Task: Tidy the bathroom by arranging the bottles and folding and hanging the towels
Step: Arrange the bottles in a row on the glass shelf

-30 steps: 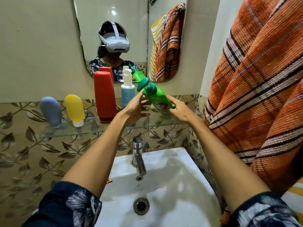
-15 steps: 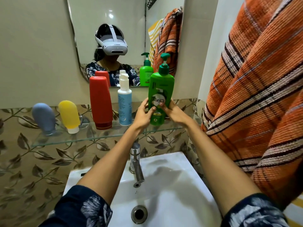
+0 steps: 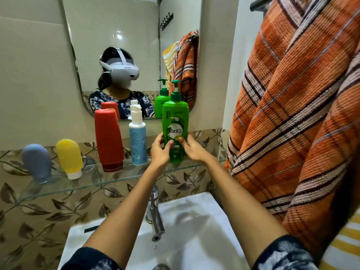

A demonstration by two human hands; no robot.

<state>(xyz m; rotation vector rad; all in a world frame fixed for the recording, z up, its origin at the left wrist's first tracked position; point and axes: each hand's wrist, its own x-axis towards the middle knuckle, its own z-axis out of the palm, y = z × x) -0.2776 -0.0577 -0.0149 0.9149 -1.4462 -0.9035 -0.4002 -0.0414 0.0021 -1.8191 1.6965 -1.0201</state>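
A green pump bottle stands upright on the glass shelf under the mirror. My left hand and my right hand hold its lower half from either side, thumbs on the front label. To its left on the shelf stand a white-and-blue spray bottle, a red bottle, a yellow tube and a grey-blue tube. An orange plaid towel hangs bunched at the right, with a yellow striped towel below it.
A white sink with a steel tap lies below the shelf. The mirror shows a person wearing a headset and the hanging towels. A towel rail end shows at top right. Leaf-patterned tiles back the shelf.
The green bottle went from tilted in the air to upright on the shelf between both hands. The view has drifted a little; the hands stay on the bottle.
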